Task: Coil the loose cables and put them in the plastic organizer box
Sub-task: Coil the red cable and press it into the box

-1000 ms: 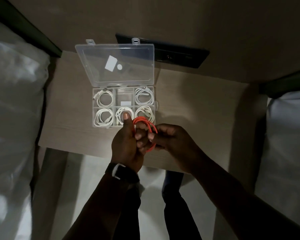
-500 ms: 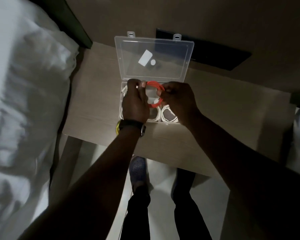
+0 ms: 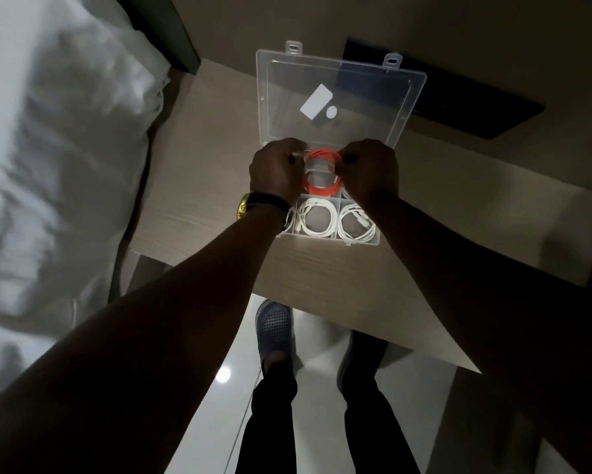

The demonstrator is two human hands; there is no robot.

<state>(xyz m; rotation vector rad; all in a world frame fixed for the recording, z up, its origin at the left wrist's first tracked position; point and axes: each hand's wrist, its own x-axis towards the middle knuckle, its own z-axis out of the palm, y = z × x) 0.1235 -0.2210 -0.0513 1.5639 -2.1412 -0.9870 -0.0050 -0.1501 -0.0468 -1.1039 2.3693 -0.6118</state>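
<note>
Orange cable, white cables, clear box

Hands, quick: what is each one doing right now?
Left hand: closed, pinching the left side of the orange cable coil.
Right hand: closed, pinching the coil's right side, over the organizer box.

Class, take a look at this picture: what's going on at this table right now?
A person is packing cables into a clear plastic organizer box with its lid open. The left hand and right hand together hold a coiled orange cable over the middle back compartment. Coiled white cables already fill the visible front compartments. Whether the orange coil is seated yet is unclear.
</note>
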